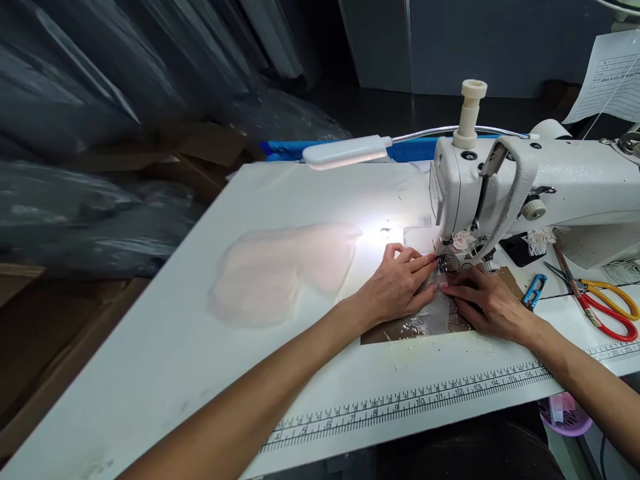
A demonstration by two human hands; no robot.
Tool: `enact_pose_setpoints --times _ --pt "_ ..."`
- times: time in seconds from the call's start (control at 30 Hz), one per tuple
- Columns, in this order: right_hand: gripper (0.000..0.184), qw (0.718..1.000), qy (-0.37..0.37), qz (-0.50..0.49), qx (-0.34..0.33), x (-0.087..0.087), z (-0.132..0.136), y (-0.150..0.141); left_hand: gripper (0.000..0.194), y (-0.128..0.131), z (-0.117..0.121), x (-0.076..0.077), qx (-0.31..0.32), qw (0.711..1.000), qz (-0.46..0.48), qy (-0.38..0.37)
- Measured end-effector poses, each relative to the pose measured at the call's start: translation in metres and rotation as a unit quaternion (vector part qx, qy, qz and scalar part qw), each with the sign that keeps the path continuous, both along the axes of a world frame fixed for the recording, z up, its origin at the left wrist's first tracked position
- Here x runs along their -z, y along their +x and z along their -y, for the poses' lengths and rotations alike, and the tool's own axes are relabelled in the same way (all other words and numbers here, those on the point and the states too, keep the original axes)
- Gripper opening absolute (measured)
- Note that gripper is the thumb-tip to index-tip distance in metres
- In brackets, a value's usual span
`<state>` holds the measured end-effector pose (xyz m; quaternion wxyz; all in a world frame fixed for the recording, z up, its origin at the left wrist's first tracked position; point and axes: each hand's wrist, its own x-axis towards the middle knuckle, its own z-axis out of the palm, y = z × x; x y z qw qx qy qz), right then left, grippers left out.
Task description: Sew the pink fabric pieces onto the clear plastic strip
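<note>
A piece of sheer whitish fabric [433, 319] lies on a brown patch [383, 335] in front of the sewing machine's presser foot [451, 264]. My left hand [403, 287] rests on the fabric's left side, its fingers stretched toward the foot. From the right, my right hand [485, 303] has thumb and forefinger closed at the fabric's edge, just below the foot. Small white bits are scattered over the brown patch. The fabric under my fingers and the needle point are hidden.
The white sewing machine [575, 177] fills the right back. Blue thread snips [535, 291], yellow-handled scissors [613, 297] and red-handled scissors [607, 323] lie right. A lamp [347, 152] lights the table. A blurred pinkish patch [280, 277] shows left. Cardboard boxes [75, 347] stand beyond the edge.
</note>
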<state>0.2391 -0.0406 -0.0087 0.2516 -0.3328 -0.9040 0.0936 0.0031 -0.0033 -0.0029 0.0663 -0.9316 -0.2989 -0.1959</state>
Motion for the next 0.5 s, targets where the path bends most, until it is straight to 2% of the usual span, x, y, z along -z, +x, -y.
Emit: enact_pose_setpoints --times 0.37,0.5 --pt "0.030 0.999 -0.029 -0.015 0.006 0.0021 -0.0023 0.0013 0.036 -0.0010 -0.0017 -0.0010 -0.006 0.999 -0.001 -0.048" --pt "0.029 1.000 -0.023 -0.017 0.009 0.0007 -0.0026 0.0007 0.036 -0.0001 -0.0008 -0.0027 -0.004 1.000 -0.008 -0.028"
